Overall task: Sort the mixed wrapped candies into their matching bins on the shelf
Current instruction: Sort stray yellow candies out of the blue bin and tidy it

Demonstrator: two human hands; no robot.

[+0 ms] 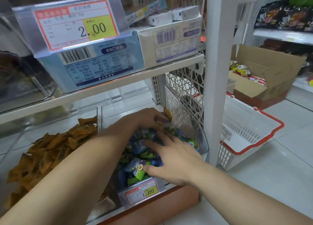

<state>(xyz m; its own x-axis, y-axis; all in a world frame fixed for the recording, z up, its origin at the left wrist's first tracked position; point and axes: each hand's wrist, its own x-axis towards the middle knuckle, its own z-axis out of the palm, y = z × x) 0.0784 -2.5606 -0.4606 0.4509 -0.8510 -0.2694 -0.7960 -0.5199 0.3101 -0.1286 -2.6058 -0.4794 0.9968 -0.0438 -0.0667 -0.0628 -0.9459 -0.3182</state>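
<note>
From the head camera I see two clear bins side by side on the lower shelf (160,206). The left bin (59,118) holds a big orange pile (50,153). The right bin (201,136) is full of blue and green candies (140,158), and it has a small price tag (144,192) on its front edge.

My left hand (145,117) reaches across to the back corner of the right bin. Its fingers are curled down, and I think they pinch a few stray orange candies (166,113) that poke out by the fingertips. Those do not belong in this bin.

My right hand (174,162) lies near the front of the same bin. Its fingers are spread out flat on the blue and green candies. It holds nothing.

Here is how I would do this step well. I would squeeze the orange ones snugly, because the wrappers look slippery and could slide out. I would use the flat right hand to press the blue and green ones down, so none come up with the grab. Then I would lift the left hand straight up over the wall between the bins and let go above the orange pile. I would look for more orange bits at the back of the bin.

A white basket (245,131) sits on the floor, well apart from the bins.
</note>
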